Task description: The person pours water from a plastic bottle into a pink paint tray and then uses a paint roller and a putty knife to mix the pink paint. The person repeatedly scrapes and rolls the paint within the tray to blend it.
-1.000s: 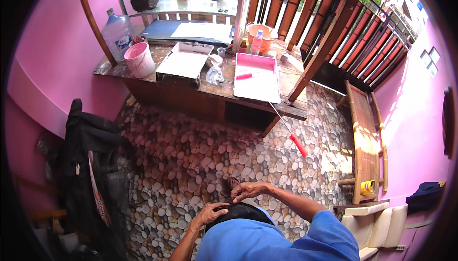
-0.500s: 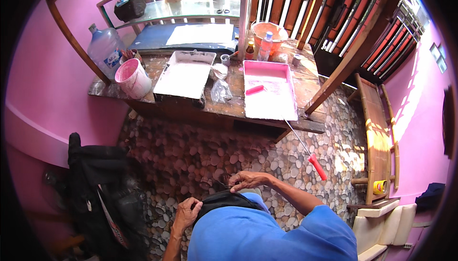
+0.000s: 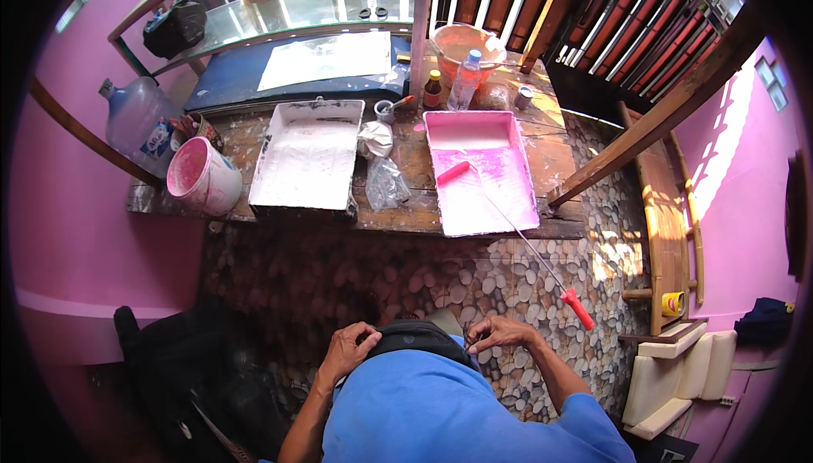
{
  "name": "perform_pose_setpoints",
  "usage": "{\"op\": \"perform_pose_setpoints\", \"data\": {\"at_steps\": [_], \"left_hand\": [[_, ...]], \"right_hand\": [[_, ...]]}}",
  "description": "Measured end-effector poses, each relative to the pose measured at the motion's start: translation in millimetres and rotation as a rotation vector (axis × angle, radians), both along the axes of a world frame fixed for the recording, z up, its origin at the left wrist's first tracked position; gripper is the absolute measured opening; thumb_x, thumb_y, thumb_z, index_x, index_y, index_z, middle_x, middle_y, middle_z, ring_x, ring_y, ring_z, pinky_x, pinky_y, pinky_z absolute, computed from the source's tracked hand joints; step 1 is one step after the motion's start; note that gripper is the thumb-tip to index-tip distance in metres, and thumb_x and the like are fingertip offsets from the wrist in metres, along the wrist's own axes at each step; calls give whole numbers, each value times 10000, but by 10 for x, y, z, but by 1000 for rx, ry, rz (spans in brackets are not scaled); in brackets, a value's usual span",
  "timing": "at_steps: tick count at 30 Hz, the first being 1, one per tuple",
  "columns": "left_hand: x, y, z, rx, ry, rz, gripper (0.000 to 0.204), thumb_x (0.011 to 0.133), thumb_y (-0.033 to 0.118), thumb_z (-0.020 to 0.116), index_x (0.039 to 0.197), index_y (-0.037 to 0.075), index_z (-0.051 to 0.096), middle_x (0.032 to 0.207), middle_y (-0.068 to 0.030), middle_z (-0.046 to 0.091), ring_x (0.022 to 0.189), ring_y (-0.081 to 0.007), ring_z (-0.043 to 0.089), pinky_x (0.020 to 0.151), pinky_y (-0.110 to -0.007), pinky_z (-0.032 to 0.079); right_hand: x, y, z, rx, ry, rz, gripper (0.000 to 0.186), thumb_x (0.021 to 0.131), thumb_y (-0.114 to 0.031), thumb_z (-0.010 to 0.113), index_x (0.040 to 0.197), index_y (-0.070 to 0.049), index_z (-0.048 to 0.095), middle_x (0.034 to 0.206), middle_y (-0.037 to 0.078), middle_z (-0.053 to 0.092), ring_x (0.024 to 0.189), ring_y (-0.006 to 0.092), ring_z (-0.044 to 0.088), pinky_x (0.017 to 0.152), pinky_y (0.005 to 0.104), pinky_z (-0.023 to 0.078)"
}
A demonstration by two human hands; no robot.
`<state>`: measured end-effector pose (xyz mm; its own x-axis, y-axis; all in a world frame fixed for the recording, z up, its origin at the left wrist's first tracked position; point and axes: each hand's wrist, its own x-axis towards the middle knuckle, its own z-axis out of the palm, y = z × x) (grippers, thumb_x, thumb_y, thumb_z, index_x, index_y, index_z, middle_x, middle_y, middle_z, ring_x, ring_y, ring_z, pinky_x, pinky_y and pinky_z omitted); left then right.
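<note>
Both hands sit low in the view, at the person's waist, on a black waist pouch [image 3: 417, 338] strapped over a blue shirt [image 3: 449, 412]. The left hand [image 3: 347, 350] curls its fingers around the pouch's edge at about 7 o'clock; the right hand [image 3: 498, 333] pinches the strap at the other end, at about 5 o'clock — fingers closed on it.

Straight ahead, at 12 o'clock, stands a wooden table [image 3: 406, 213] on a pebble-pattern floor [image 3: 339, 285]. On it lie a white paint tray [image 3: 305, 158] toward 11 o'clock and a pink paint tray [image 3: 483, 175] just right of centre, with crumpled clear plastic [image 3: 385, 182] between them. A paint roller [image 3: 455, 173] rests in the pink tray; its long handle runs off the table toward 4 o'clock and ends in a red grip [image 3: 577, 309], well apart from the right hand.

A pink-smeared bucket [image 3: 201, 177] stands at the table's left end, beside a large water jug [image 3: 140, 124] — both at about 10 o'clock.
</note>
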<state>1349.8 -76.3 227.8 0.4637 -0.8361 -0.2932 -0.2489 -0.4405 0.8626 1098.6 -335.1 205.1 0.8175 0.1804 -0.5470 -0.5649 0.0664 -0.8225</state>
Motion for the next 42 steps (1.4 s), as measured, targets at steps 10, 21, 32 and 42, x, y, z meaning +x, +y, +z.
{"op": "perform_pose_setpoints", "data": {"at_steps": [10,21,32,42], "left_hand": [[659,-532,-171,86,123,97,349,882,334,636,1064,37,609,843,-80,658,764,-152,619,686,-300,506],[198,991,-1400,530,62,562,273,825,196,681,1002,2,610,797,-103,671,700,-165,645,643,-295,516],[229,-1139,-1116,254,307,460,258,896,211,625,1060,13,650,839,-66,679,790,-119,638,716,-261,509],[209,-2868,-860,114,146,135,461,833,168,678,1249,23,542,886,-123,639,687,-153,615,645,-274,518]], "right_hand": [[1064,-1085,-46,-432,-16,-846,393,816,-257,734,1086,7,629,945,72,657,898,128,604,776,258,485],[2883,-3582,-527,-815,-311,-1156,786,692,-320,813,1268,75,453,1206,238,554,1126,314,555,969,384,452],[3276,-3972,-684,-797,-434,-1148,851,622,-286,831,1291,31,411,1215,213,548,1139,306,545,983,393,431],[3576,-4209,-740,-1016,-508,-1180,661,624,-341,829,1126,-48,514,1044,145,632,968,291,630,844,400,500]]}}
